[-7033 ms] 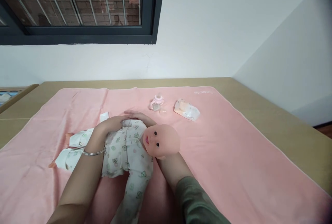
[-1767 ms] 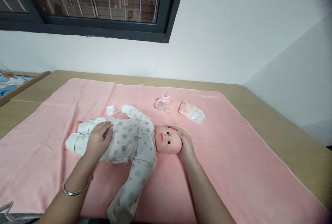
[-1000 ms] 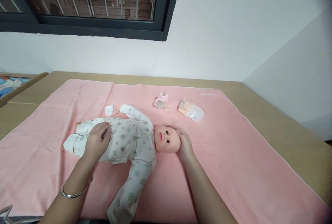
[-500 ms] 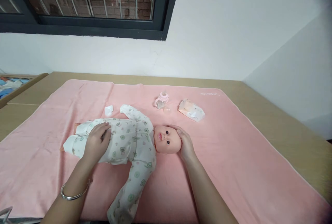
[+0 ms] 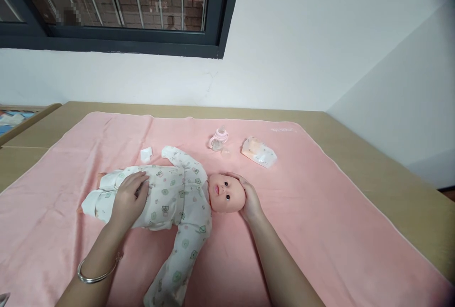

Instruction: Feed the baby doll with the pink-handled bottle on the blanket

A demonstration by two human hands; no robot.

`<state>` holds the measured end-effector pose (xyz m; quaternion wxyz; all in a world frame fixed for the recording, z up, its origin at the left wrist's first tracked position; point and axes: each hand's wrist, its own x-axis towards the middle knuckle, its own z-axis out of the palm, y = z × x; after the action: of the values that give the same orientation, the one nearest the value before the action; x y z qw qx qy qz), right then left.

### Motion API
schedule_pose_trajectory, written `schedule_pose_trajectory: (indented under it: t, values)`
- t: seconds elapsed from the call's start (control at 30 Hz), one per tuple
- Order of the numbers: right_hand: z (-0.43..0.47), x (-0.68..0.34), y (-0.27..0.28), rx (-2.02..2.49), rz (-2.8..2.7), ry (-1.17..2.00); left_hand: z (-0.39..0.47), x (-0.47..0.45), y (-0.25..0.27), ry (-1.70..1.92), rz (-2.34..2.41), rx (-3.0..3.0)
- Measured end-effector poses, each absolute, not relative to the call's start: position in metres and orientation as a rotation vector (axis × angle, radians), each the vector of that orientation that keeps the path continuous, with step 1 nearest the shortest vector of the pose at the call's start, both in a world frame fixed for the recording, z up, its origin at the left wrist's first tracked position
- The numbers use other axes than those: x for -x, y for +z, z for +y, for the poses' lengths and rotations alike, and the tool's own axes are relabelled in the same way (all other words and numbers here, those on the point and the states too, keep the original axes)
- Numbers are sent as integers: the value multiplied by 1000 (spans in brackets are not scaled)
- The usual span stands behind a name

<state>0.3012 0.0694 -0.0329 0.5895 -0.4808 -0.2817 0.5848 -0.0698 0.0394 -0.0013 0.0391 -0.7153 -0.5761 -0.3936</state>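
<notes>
A baby doll [image 5: 167, 198] in white printed clothes lies on its back on a pink mat [image 5: 320, 212], its bare head [image 5: 225, 193] towards the right. One long sleeve stretches towards me and the other points away. Resting on the doll's lower belly, my left hand [image 5: 132, 198] is laid flat with its fingers stretched out; a silver bangle [image 5: 95, 278] circles that wrist. My right hand [image 5: 251, 200] cups the crown of the doll's head, and some of its fingers are hidden behind the head.
Beyond the doll lie a pink-handled baby bottle [image 5: 218, 139], a small clear cap [image 5: 225, 152], a soft plastic packet [image 5: 259, 152] and a small white square [image 5: 146, 154]. The mat covers a wooden table [image 5: 355, 155] against a white wall, below a dark-framed window [image 5: 142, 44].
The camera view has shifted slightly, so everything appears a little further left and lower. Both hands stay in the same places on the doll.
</notes>
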Motion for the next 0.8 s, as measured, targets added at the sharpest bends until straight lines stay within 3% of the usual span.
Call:
schedule_pose_trajectory:
  t: [0.8]
  values:
    - [71, -300, -36, 1026, -618, 1413, 40, 70, 0, -1184, -1686, 2184]
